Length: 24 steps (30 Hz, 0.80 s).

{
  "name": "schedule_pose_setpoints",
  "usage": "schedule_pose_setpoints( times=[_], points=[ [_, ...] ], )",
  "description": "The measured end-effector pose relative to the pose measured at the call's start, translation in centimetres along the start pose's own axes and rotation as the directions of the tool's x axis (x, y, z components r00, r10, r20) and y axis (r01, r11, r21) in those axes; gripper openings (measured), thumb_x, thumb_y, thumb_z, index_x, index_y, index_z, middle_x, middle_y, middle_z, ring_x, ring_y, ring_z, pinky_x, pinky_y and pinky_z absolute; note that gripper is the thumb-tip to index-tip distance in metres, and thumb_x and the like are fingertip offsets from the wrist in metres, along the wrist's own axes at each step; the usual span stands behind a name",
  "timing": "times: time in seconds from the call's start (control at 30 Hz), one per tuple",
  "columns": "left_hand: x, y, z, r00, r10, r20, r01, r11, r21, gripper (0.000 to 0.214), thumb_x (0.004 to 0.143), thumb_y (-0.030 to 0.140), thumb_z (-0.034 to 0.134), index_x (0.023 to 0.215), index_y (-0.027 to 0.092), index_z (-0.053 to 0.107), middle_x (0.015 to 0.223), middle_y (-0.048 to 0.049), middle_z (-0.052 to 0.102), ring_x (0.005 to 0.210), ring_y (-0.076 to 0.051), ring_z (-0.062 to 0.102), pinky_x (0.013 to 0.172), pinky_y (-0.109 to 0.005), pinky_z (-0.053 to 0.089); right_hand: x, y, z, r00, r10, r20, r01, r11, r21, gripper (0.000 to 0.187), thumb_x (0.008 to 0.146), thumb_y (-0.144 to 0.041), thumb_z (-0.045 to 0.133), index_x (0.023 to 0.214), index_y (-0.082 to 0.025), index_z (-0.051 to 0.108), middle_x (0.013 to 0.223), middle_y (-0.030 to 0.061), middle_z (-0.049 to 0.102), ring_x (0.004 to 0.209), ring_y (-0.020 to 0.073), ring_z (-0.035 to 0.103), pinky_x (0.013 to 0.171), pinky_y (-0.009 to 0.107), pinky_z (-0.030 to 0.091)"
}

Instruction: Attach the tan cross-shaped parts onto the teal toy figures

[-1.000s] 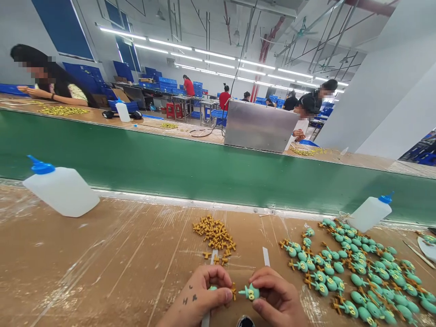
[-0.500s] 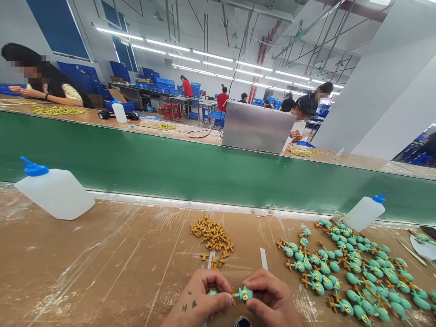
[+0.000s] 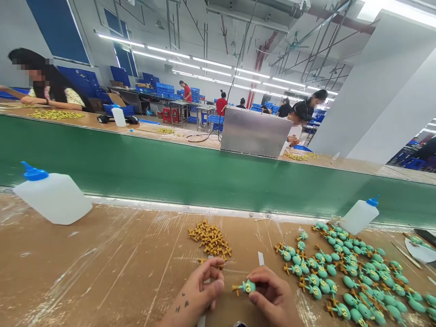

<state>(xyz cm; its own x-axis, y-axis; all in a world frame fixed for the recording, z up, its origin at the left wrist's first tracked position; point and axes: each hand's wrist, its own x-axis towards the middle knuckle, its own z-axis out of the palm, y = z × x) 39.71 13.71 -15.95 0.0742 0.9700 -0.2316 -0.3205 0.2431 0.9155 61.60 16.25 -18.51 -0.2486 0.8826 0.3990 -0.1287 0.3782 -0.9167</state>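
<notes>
My right hand (image 3: 269, 290) pinches a small green figurine (image 3: 250, 286) with yellow eyes. A brown cross-shaped piece (image 3: 236, 288) sticks out from its left end. My left hand (image 3: 204, 288) is apart from the figurine, with a gap between thumb and forefinger; its other fingers curl and its palm is hidden. Just beyond that hand is a heap of brown cross-shaped pieces (image 3: 210, 238). To the right of my right hand, many similar green figurines (image 3: 350, 272) lie spread over the table, several with brown pieces on them.
White squeeze bottles with blue nozzles stand at left (image 3: 54, 197) and right (image 3: 360, 217). A green strip (image 3: 153, 170) runs across behind the table (image 3: 112, 259). A dark round object (image 3: 240, 324) shows at the bottom edge. Co-workers sit across from me.
My left hand has come away from the figurine and shifted left and up toward the brown heap. My right hand still holds the figurine. A green bit seen earlier at my left fingers no longer shows.
</notes>
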Motion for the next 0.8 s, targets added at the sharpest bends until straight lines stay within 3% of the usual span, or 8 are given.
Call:
schedule_pose_setpoints(
  times=[0.1, 0.2, 0.3, 0.4, 0.47, 0.57, 0.67, 0.8],
  points=[
    [0.1, 1.8, -0.8, 0.985, -0.001, -0.174, -0.029, 0.986, -0.167, 0.030, 0.068, 0.035, 0.083, 0.092, 0.020, 0.072, 0.078, -0.0001, 0.068, 0.060, -0.009, 0.056, 0.047, -0.018, 0.034, 0.6, -0.4, -1.6, 0.999, 0.014, -0.044, -0.019, 0.993, -0.120, 0.022, 0.086, -0.046, 0.077, 0.098, -0.027, 0.079, 0.092, 0.0069, 0.075, 0.077, 0.0189, 0.070, 0.067, 0.024, 0.058],
    [0.1, 3.2, -1.5, 0.980, -0.025, -0.200, -0.028, 0.966, -0.256, 0.025, 0.061, 0.018, 0.081, 0.085, 0.020, 0.075, 0.088, -0.0034, 0.075, 0.083, -0.016, 0.066, 0.068, -0.021, 0.051, 1.3, -1.4, -2.8, 0.998, 0.028, -0.061, -0.048, 0.929, -0.367, 0.026, 0.088, -0.047, 0.073, 0.095, -0.023, 0.078, 0.093, 0.0087, 0.078, 0.076, 0.0206, 0.071, 0.068, 0.025, 0.059],
    [-0.2, 3.8, -1.6, 0.983, -0.030, -0.180, -0.010, 0.976, -0.219, 0.029, 0.062, 0.023, 0.088, 0.088, 0.019, 0.077, 0.095, -0.0051, 0.078, 0.091, -0.018, 0.068, 0.081, -0.024, 0.054, 1.8, -2.1, -3.7, 0.994, 0.043, -0.098, -0.093, 0.802, -0.590, 0.024, 0.090, -0.043, 0.068, 0.093, -0.021, 0.077, 0.084, 0.0074, 0.077, 0.067, 0.0212, 0.068, 0.064, 0.028, 0.058],
    [-0.7, 3.6, -1.2, 0.983, -0.035, -0.182, 0.004, 0.985, -0.172, 0.036, 0.059, 0.035, 0.094, 0.085, 0.019, 0.076, 0.088, -0.0053, 0.079, 0.086, -0.018, 0.069, 0.080, -0.024, 0.054, 1.9, -2.0, -4.9, 0.989, 0.046, -0.143, -0.134, 0.700, -0.702, 0.019, 0.089, -0.036, 0.066, 0.095, -0.022, 0.077, 0.075, 0.0053, 0.074, 0.061, 0.0223, 0.066, 0.060, 0.031, 0.058],
    [-0.8, 3.3, -1.0, 0.982, -0.056, -0.178, 0.026, 0.986, -0.164, 0.039, 0.055, 0.037, 0.096, 0.084, 0.019, 0.076, 0.085, -0.0048, 0.079, 0.084, -0.019, 0.070, 0.080, -0.025, 0.054, 1.9, -1.8, -5.6, 0.989, 0.032, -0.146, -0.130, 0.664, -0.737, 0.017, 0.086, -0.029, 0.067, 0.098, -0.023, 0.077, 0.083, 0.0063, 0.077, 0.066, 0.0242, 0.070, 0.064, 0.034, 0.060],
    [-0.9, 2.5, -1.0, 0.986, -0.062, -0.157, 0.036, 0.986, -0.163, 0.042, 0.053, 0.037, 0.097, 0.086, 0.019, 0.077, 0.086, -0.0040, 0.079, 0.083, -0.019, 0.069, 0.081, -0.026, 0.054, 1.8, -1.7, -5.9, 0.992, -0.036, -0.120, -0.069, 0.640, -0.765, 0.021, 0.083, -0.021, 0.067, 0.102, -0.024, 0.076, 0.104, 0.0093, 0.077, 0.080, 0.0261, 0.074, 0.071, 0.035, 0.062],
    [-0.8, 1.6, -0.8, 0.996, -0.042, -0.077, 0.030, 0.988, -0.150, 0.045, 0.052, 0.042, 0.097, 0.085, 0.018, 0.077, 0.081, -0.0015, 0.076, 0.074, -0.016, 0.066, 0.074, -0.026, 0.053, 1.7, -1.9, -4.5, 0.985, -0.157, -0.074, 0.048, 0.654, -0.755, 0.015, 0.089, -0.022, 0.064, 0.100, -0.026, 0.074, 0.102, 0.0086, 0.075, 0.087, 0.0251, 0.074, 0.076, 0.032, 0.061],
    [-0.6, 0.5, 0.0, 0.999, -0.012, 0.048, 0.017, 0.994, -0.110, 0.050, 0.057, 0.048, 0.095, 0.094, 0.020, 0.075, 0.080, 0.0000, 0.071, 0.068, -0.013, 0.062, 0.061, -0.024, 0.047, 1.8, -2.1, -1.4, 0.920, -0.310, 0.240, 0.392, 0.732, -0.557, 0.023, 0.091, -0.031, 0.071, 0.114, -0.028, 0.070, 0.095, 0.0063, 0.076, 0.084, 0.0216, 0.074, 0.075, 0.027, 0.062]
  ],
)
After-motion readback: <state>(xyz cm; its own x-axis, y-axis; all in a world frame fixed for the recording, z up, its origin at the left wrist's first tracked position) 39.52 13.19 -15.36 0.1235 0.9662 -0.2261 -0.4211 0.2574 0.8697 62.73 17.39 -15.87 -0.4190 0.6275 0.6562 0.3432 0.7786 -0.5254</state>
